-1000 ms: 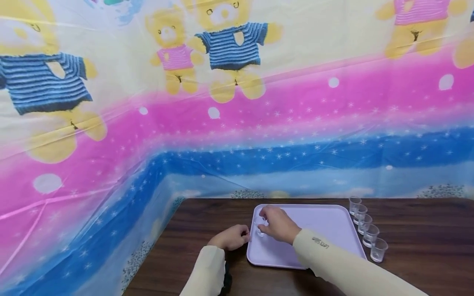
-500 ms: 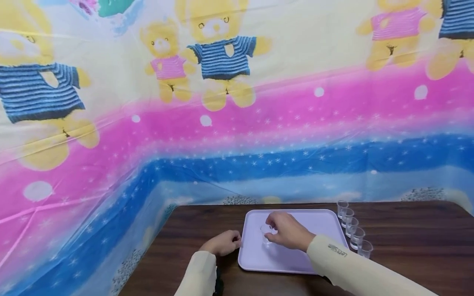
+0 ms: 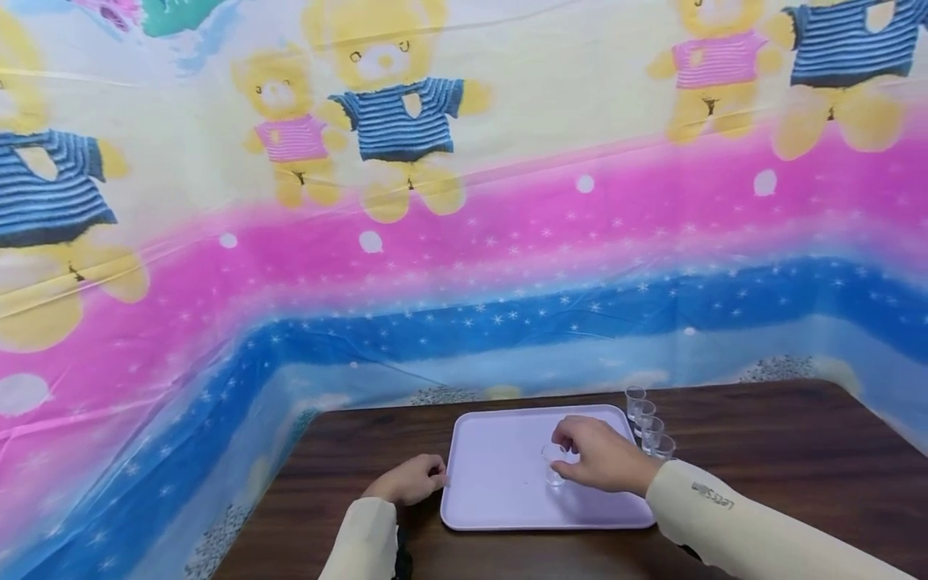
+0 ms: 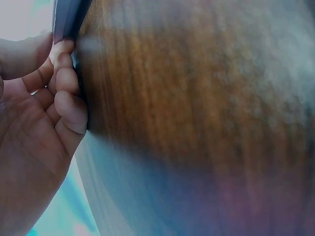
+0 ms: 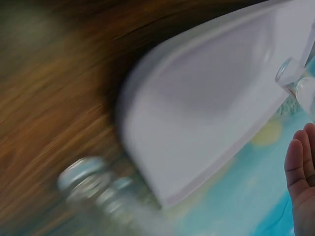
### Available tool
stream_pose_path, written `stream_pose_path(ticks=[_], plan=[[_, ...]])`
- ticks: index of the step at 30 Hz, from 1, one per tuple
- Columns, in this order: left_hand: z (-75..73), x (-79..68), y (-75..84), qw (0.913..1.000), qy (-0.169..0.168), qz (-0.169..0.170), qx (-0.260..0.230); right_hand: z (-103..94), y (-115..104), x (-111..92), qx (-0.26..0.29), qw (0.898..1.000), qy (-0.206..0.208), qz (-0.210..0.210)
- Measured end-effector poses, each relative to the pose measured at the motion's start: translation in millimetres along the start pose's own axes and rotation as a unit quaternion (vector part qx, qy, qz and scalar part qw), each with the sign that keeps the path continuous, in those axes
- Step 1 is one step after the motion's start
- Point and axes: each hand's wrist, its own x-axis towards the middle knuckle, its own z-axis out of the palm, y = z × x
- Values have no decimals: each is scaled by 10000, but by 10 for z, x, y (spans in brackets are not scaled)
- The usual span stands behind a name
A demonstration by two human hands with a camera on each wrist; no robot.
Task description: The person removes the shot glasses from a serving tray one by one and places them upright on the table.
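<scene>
My right hand (image 3: 605, 455) pinches a small clear plastic cup (image 3: 553, 469) between thumb and fingers. The cup is upright over the right half of a pale lilac tray (image 3: 486, 475); whether its base touches the tray I cannot tell. In the right wrist view, part of this cup (image 5: 291, 73) shows at the right edge, above the fingers. My left hand (image 3: 408, 480) is at the tray's left side, and in the left wrist view its thumb and curled fingers hold the tray's rim (image 4: 69, 19).
Several similar clear cups (image 3: 644, 415) stand in a row on the dark wooden table (image 3: 768, 451), along the tray's right side. The right forearm partly hides the nearest ones. Behind the table hangs a patterned cloth (image 3: 507, 354) with printed bears.
My right hand has carried the cup rightward, from the tray's left edge to its right half. The left hand stays at the tray's left rim. The head view has turned right.
</scene>
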Motion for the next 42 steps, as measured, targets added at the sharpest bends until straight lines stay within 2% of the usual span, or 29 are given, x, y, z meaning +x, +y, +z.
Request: stream_pose_path(ticks=[11, 15, 19, 27, 34, 39, 42], plan=[[-24, 46, -11, 10000, -37, 11, -27, -548, 228, -640, -416, 9990, 114, -144], [-76, -4, -47, 9999, 43, -93, -21, -650, 290, -812, -533, 9981, 220, -203], [-105, -58, -100, 9998, 48, -155, -82, -674, 352, -935, -598, 9970, 342, -356], [-139, -97, -171, 9994, 59, -327, -100, -639, 482, -1109, -484, 9982, 216, -296], [-132, -131, -193, 9986, 59, -484, -216, -553, 572, -1145, -376, 9989, 219, -200], [-111, -122, -192, 9987, 89, -445, -218, -525, 568, -1140, -329, 9992, 221, -42], [-91, -101, -150, 9986, 280, -455, -50, -560, 525, -1124, -542, 9975, 420, 147]])
